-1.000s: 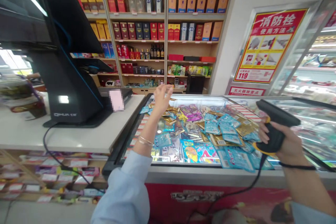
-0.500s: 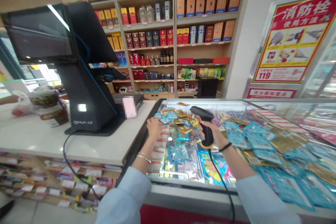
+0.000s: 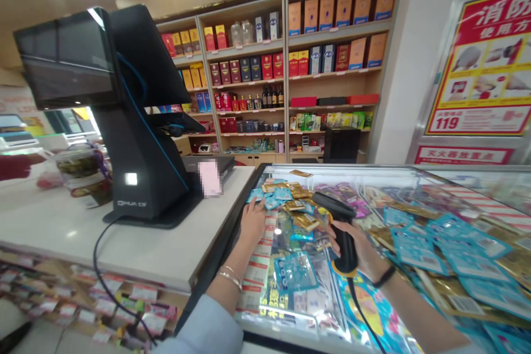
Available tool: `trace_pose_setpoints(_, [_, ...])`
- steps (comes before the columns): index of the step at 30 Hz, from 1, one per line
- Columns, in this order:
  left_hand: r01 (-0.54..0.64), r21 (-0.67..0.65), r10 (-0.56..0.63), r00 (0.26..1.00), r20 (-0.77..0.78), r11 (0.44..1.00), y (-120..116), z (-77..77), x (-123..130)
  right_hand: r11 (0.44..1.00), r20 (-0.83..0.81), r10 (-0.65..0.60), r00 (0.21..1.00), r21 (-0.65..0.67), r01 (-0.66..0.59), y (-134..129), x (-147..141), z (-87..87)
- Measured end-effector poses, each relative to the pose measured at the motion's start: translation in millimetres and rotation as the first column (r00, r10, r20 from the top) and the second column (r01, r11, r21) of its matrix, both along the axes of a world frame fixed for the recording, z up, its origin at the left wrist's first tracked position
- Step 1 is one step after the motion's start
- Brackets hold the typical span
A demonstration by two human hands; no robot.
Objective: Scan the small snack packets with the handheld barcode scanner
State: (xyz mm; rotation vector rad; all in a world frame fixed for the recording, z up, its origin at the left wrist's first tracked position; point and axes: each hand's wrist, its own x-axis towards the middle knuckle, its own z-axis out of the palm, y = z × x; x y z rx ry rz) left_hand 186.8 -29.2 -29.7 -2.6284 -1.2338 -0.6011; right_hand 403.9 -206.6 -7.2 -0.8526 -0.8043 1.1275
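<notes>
My right hand [image 3: 352, 238] is closed round the handle of a black corded barcode scanner [image 3: 334, 207], its head pointing up and left over the glass counter. My left hand [image 3: 252, 221] rests at the counter's left edge with fingers stretched forward. Its fingertips are at a small blue packet [image 3: 255, 194]; whether they grip it I cannot tell. Beyond lies a loose pile of blue and gold packets [image 3: 296, 191]. A single blue packet [image 3: 295, 272] lies flat on the glass, nearer me. To the right spreads a larger heap of blue and gold packets [image 3: 448, 243].
A black checkout terminal [image 3: 145, 166] stands on the white counter [image 3: 224, 221] at left, with a pink blurred item [image 3: 211, 178] beside it. Plastic tubs [image 3: 85, 177] sit behind the terminal. A red sleeve [image 3: 16, 167] shows at far left. The scanner's cord [image 3: 360, 310] hangs toward me.
The view has tilted and shifted, so the counter sits lower in it. My left hand has its fingers further forward at the blue packets. My right hand still holds the scanner.
</notes>
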Motion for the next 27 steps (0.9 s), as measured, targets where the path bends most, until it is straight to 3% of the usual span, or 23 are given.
trace_pose_setpoints(4, [0.032,-0.051,-0.031,0.999,0.026,0.998,-7.0,6.3,7.0,1.000,-0.005,0.000,1.000,-0.019,0.000,-1.1,-2.1,-1.9])
trace_pose_setpoints(9, [0.114,-0.068,-0.094,0.966,0.240,0.991,-21.6,20.6,12.2,0.999,-0.036,-0.018,0.999,-0.037,0.017,-3.2,-1.0,-2.6])
trace_pose_setpoints(13, [-0.049,-0.119,0.089,0.932,0.352,0.992,-19.5,24.0,7.9,1.000,-0.020,-0.004,1.000,-0.029,0.004,-6.1,-0.7,2.8])
trace_pose_setpoints(18, [-0.228,-0.252,0.292,0.920,0.259,0.941,-9.1,17.7,13.2,0.999,0.085,-0.041,0.995,-0.017,0.042,-9.0,-3.1,8.5])
trace_pose_setpoints(23, [-0.257,-0.347,0.335,0.923,0.187,0.902,-5.9,17.1,31.0,0.999,0.154,-0.051,0.987,0.000,0.051,-10.6,-6.0,8.8])
trace_pose_setpoints(27, [-0.209,-0.460,0.338,0.915,0.219,0.863,-4.5,15.3,36.8,0.999,0.212,-0.032,0.977,-0.005,0.034,-11.5,-7.3,9.6])
